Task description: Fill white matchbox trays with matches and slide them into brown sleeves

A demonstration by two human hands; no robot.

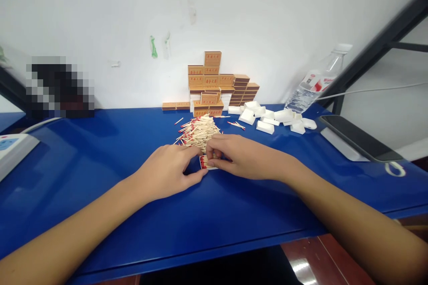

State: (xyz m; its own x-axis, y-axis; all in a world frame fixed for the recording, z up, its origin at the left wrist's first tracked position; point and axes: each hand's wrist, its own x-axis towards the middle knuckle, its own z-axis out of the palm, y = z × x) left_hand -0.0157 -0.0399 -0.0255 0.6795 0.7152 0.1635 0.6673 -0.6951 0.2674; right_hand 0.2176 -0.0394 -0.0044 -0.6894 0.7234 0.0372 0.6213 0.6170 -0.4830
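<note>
A small white matchbox tray [211, 168] with red-tipped matches [203, 162] in it lies on the blue table. My left hand [165, 171] grips the tray's left end between thumb and fingers. Over the tray's right part, my right hand [239, 155] has its fingers curled in a pinch, touching the matches or the tray. Those fingers hide whatever is between them. Just behind both hands is a heap of loose matches [200, 131], most red heads facing left.
Stacked matchboxes [211, 81] stand against the wall. Several white trays [265, 127] lie to their right, near a leaning water bottle [309, 82] and a phone [359, 138] on a white box. A white device [16, 151] sits at far left. The table's front edge [200, 256] is close.
</note>
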